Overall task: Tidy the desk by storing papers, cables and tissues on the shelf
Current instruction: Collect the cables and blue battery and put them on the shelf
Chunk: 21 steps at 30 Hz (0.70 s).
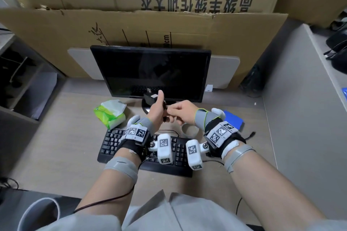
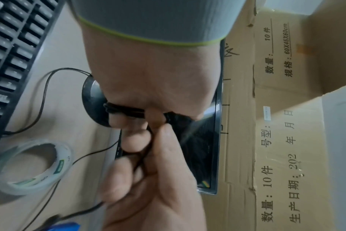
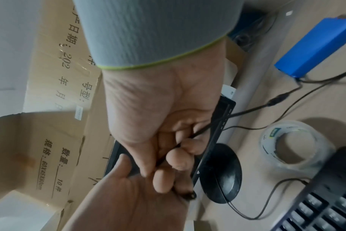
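gripping a black cable (image 2: 126, 111) above the bench (image 1: 62, 146), left hand (image 1: 156, 112) curled round the wound loops with thumb raised, a black adapter block (image 1: 150, 97) at its top. pinching a strand of the same cable between fingertips, right hand (image 1: 183, 113) pressed close against the left, both raised in front of the dark monitor (image 1: 150, 73). trailing from the right hand, a loose length of cable running down toward a blue box (image 3: 314, 45) on the bench. lying left of the hands, a green tissue pack (image 1: 110, 115), touching the far left corner of the black keyboard (image 1: 144, 152). sitting between keyboard and monitor stand, a clear tape roll (image 2: 30, 167). standing at far left, a shelf (image 1: 22, 84) with dark compartments. rising behind the monitor, large cardboard sheets (image 1: 142, 24).
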Each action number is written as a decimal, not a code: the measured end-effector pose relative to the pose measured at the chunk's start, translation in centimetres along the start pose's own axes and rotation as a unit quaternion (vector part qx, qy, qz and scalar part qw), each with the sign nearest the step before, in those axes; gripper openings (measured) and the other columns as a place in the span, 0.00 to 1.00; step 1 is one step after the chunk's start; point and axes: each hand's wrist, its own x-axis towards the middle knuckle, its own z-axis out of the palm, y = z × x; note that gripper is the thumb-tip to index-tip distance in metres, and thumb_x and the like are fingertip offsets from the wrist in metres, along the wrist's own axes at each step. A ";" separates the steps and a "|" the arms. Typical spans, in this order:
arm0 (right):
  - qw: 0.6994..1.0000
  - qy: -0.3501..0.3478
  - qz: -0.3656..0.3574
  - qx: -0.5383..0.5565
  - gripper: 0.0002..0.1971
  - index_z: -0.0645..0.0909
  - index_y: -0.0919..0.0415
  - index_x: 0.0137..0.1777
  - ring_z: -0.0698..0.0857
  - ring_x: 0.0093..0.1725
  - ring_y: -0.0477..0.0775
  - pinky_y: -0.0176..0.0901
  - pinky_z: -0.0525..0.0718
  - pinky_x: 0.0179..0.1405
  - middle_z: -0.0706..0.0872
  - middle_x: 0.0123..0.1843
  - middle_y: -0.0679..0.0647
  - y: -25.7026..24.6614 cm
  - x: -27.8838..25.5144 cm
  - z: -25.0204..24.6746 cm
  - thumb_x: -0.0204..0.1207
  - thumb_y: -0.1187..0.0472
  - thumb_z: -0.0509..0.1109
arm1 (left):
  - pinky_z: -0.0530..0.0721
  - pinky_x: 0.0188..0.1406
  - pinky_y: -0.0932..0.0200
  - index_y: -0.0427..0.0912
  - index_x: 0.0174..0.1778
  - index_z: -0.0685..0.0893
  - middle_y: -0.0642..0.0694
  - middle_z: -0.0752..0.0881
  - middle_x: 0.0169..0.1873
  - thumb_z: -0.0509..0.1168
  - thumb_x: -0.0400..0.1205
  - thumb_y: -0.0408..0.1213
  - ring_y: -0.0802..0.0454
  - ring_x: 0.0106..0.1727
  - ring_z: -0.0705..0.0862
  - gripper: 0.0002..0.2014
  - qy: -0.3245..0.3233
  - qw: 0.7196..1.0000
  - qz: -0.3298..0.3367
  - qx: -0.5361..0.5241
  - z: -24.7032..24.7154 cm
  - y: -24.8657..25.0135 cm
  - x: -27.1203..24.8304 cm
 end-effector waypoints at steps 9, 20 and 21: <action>0.998 -0.010 0.055 0.040 0.15 0.84 0.55 0.36 0.67 0.17 0.44 0.33 0.64 0.18 0.76 0.22 0.48 5.2 -1.0 0.9 0.84 0.53 0.65 | 0.61 0.11 0.67 0.37 0.53 0.72 0.47 0.81 0.25 0.45 0.84 0.69 0.56 0.13 0.65 0.34 -0.001 0.987 -0.009 -0.160 -1.7 2.2 1.2; 0.982 0.138 0.094 -0.085 0.07 0.83 0.46 0.37 0.81 0.40 0.49 0.42 0.75 0.46 0.85 0.35 0.43 12.3 -1.4 -1.1 0.76 0.51 0.73 | 0.63 0.19 0.63 0.39 0.34 0.86 0.48 0.84 0.26 0.68 0.81 0.48 0.54 0.19 0.65 0.16 0.002 0.948 0.050 0.313 -3.0 -1.5 1.2; 0.983 0.139 0.090 -0.085 0.07 0.86 0.45 0.39 0.83 0.43 0.51 0.43 0.77 0.48 0.88 0.38 0.45 12.0 -1.2 -0.9 0.78 0.50 0.71 | 0.65 0.22 0.60 0.41 0.31 0.85 0.51 0.81 0.23 0.71 0.78 0.52 0.54 0.21 0.67 0.18 -0.008 0.917 0.042 0.396 -3.1 -2.2 1.2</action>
